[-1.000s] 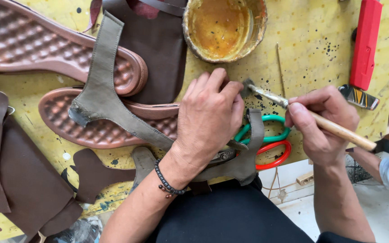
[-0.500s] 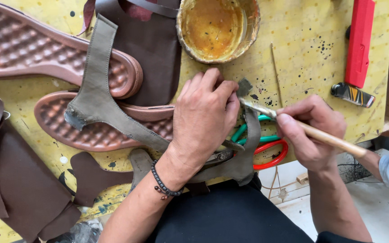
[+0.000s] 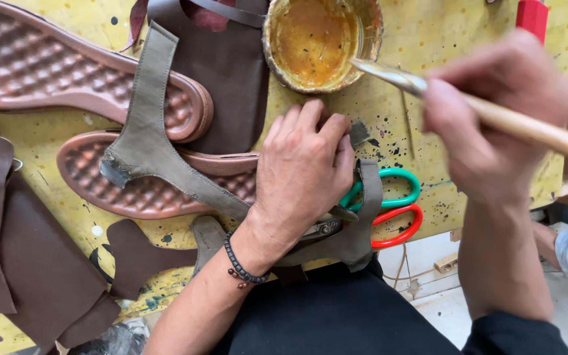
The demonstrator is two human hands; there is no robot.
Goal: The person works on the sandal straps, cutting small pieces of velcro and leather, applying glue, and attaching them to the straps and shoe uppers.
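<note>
Here we kept our left hand [image 3: 307, 171] pressed flat, fingers spread and holding nothing, on the olive-green strap piece [image 3: 159, 148] that lay across the two brown ribbed soles [image 3: 41, 72] on the yellow, paint-flecked worktable [image 3: 428, 190]. Our right hand [image 3: 501, 118] was closed round the wooden handle of a brush [image 3: 422, 85], raised above the table. The brush ran long from lower right to upper left, and its bristle end reached over the rim of the round bowl [image 3: 366, 39]. That bowl stood just beyond the left hand's fingertips, so the right hand, with the brush, was the one in reach of it. Inside the bowl we saw a thick amber-yellow coating on the walls and floor; how deep it lay we could not tell. Under the left wrist, green- and red-handled scissors [image 3: 396, 210] rested on the table. Dark brown leather pieces [image 3: 41, 276] lay to the left, well apart from the bowl.
</note>
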